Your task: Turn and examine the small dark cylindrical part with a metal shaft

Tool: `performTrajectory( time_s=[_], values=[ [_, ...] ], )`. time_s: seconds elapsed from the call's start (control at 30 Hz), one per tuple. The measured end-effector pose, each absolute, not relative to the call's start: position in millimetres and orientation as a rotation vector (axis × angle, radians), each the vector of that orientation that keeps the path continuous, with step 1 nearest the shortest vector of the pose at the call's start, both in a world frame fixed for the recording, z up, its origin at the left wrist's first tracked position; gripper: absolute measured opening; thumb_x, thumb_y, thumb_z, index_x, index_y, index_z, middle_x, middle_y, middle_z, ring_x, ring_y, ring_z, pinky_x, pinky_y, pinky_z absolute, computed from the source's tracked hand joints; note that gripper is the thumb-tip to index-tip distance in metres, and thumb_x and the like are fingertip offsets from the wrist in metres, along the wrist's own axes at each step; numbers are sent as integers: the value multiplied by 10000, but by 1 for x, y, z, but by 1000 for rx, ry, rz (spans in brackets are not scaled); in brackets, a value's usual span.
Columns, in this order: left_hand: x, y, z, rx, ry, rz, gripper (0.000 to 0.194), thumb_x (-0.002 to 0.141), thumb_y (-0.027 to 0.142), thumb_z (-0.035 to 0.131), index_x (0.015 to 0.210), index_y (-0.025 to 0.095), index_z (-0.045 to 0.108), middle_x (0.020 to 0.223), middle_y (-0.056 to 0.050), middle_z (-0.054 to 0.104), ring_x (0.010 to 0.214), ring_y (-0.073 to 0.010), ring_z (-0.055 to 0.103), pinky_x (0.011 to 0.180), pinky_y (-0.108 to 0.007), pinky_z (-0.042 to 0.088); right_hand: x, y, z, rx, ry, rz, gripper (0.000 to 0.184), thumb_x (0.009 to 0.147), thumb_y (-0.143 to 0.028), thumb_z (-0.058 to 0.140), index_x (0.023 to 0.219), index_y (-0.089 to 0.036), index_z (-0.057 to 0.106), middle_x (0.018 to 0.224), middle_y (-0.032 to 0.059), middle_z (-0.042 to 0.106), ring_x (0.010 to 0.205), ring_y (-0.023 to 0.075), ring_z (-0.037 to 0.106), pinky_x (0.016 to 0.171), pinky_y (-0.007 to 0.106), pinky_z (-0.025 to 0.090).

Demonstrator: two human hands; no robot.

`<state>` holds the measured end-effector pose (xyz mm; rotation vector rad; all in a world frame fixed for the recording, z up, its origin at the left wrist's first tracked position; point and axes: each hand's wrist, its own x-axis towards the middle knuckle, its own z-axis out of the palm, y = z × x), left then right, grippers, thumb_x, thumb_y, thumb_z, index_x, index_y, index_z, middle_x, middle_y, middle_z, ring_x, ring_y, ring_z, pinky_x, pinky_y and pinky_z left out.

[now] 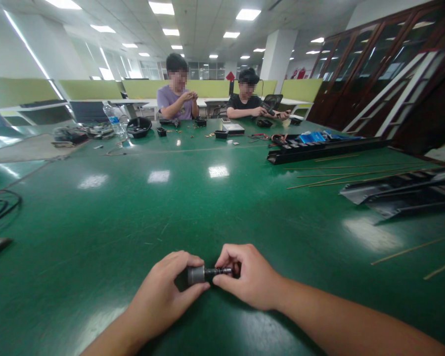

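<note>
One grey cylinder (196, 275) is being clamped in the left hand (166, 284); its dark projecting shaft (215, 271) is being pinched by the right hand (252, 278), above a green table (170, 198).

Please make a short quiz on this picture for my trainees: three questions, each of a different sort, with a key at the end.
1. True or false: the left hand holds the wide grey end of the metal part, and the right hand is at its thin end.

2. Which of these stands on the green table?
A) a desk lamp
B) a clear bottle with a blue label
C) a flowerpot

3. Fill in the missing word: across the table, one person wears a purple shirt and the other person wears a ____ shirt.

Key: 1 true; 2 B; 3 black.
</note>
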<state>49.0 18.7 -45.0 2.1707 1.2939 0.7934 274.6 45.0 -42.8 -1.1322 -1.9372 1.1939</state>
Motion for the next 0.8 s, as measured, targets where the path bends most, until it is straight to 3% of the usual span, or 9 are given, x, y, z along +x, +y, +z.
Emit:
performTrajectory(
  time_s=[0.8],
  values=[
    [46, 22, -43, 2240, 1374, 794, 259, 833, 272, 706, 1076, 281, 618, 1001, 2, 678, 938, -178, 642, 851, -314, 516, 275, 47, -46, -1177, -1868, 1235, 95, 718, -168, 704, 771, -153, 628, 602, -32, 572, 523, 93, 491, 508, 205, 362]
  ],
)
